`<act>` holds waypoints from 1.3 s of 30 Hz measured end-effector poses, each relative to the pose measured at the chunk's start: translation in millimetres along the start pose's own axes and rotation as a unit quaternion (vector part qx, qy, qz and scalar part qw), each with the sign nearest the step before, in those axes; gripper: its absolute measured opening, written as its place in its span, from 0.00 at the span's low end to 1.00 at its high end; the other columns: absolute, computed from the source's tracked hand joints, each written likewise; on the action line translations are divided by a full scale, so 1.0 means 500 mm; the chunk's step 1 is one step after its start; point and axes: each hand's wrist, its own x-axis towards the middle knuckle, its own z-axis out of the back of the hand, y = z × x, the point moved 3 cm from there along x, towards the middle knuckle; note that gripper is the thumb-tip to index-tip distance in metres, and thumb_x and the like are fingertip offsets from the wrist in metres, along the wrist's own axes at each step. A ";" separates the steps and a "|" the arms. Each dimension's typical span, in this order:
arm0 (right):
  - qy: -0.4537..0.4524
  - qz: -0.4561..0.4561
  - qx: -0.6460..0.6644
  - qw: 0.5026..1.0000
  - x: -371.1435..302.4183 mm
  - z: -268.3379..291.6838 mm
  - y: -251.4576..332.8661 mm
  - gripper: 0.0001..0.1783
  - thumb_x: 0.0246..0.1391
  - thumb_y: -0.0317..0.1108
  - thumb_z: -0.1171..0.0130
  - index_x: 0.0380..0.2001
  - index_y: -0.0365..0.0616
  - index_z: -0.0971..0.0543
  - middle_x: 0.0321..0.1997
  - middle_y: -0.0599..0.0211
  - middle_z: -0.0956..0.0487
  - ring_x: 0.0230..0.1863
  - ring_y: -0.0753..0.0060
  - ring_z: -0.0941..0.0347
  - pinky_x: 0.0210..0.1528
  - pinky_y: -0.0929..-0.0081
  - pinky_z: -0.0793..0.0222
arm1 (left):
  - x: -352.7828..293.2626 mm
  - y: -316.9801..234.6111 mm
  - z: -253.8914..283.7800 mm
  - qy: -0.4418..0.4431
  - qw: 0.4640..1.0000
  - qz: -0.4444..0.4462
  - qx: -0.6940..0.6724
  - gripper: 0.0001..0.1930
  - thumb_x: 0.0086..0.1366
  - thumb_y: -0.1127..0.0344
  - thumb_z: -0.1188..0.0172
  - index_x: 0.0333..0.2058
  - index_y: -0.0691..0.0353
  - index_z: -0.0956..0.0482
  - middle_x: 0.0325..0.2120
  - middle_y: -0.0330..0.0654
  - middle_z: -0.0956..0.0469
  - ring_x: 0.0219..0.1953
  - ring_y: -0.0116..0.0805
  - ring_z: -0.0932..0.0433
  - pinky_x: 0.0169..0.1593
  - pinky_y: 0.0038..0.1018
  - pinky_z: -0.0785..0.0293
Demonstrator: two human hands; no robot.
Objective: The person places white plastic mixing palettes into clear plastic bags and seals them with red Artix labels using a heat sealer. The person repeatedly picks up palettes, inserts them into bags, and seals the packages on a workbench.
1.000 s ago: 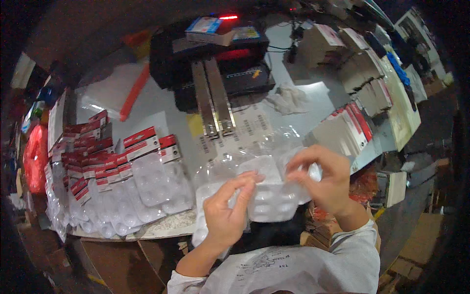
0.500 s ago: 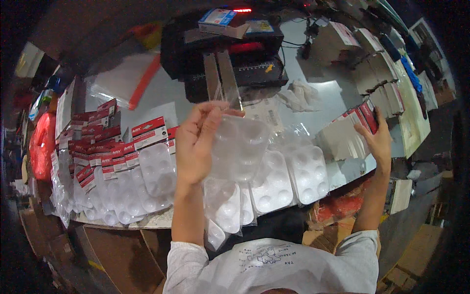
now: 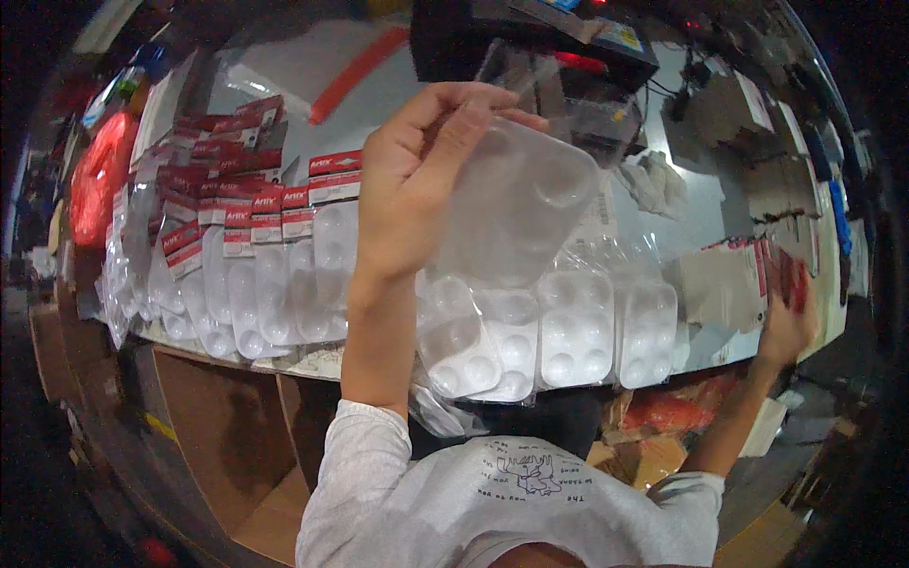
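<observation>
My left hand [image 3: 426,175] is raised over the middle of the table. Its thumb and fingers pinch the upper edge of a clear plastic bag holding a white plastic paint palette [image 3: 530,204] with round wells. At the right, my right hand [image 3: 793,327] is at the end of a stack of folded cards [image 3: 724,289], its fingers closed around a red card [image 3: 788,276]; motion smears the fingertips. Under the left hand, several bagged white palettes [image 3: 576,331] lie in a row along the table's near edge.
At the left lies a pile of bagged palettes with red-and-white header cards [image 3: 270,218]. A black machine [image 3: 559,80] stands at the back, with crumpled plastic [image 3: 653,185] beside it. More card stacks [image 3: 781,180] stand at the far right. A red-edged plastic sheet pack [image 3: 355,76] lies back left.
My left hand has lifted the bagged palette higher. My right hand has drawn a red card slightly away from the stack. The whole view has shifted, with the machine now farther right.
</observation>
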 end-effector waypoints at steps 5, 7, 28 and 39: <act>0.435 0.123 0.368 0.813 -0.206 0.061 0.209 0.25 0.36 0.46 0.32 0.35 0.40 0.24 0.27 0.59 0.23 0.28 0.63 0.25 0.31 0.70 0.30 | 0.001 -0.006 0.009 -0.007 1.000 -0.024 -0.002 0.10 0.65 0.68 0.51 0.38 0.70 0.27 0.32 0.48 0.21 0.37 0.32 0.22 0.43 0.22 0.28; 0.636 0.201 0.240 0.705 -0.310 0.023 0.265 0.26 0.38 0.55 0.35 0.30 0.41 0.21 0.23 0.57 0.23 0.25 0.57 0.24 0.27 0.67 0.30 | 0.000 -0.009 0.011 0.001 0.999 -0.047 -0.016 0.11 0.65 0.67 0.51 0.39 0.70 0.27 0.33 0.50 0.21 0.37 0.33 0.22 0.43 0.24 0.28; 0.692 0.070 0.358 0.624 -0.491 -0.006 0.377 0.15 0.47 0.43 0.37 0.34 0.43 0.18 0.26 0.65 0.20 0.21 0.82 0.27 0.25 0.83 0.32 | -0.064 -0.123 0.091 -0.109 0.987 -0.108 0.038 0.14 0.66 0.65 0.52 0.42 0.71 0.27 0.36 0.49 0.21 0.38 0.26 0.24 0.42 0.18 0.29; 0.759 0.152 0.317 0.548 -0.551 -0.088 0.359 0.16 0.42 0.48 0.35 0.30 0.48 0.19 0.53 0.53 0.30 0.55 0.57 0.34 0.51 0.67 0.35 | -0.229 -0.024 0.228 -0.220 0.974 -0.040 -0.045 0.15 0.66 0.65 0.52 0.42 0.72 0.27 0.37 0.52 0.22 0.40 0.36 0.23 0.43 0.25 0.27</act>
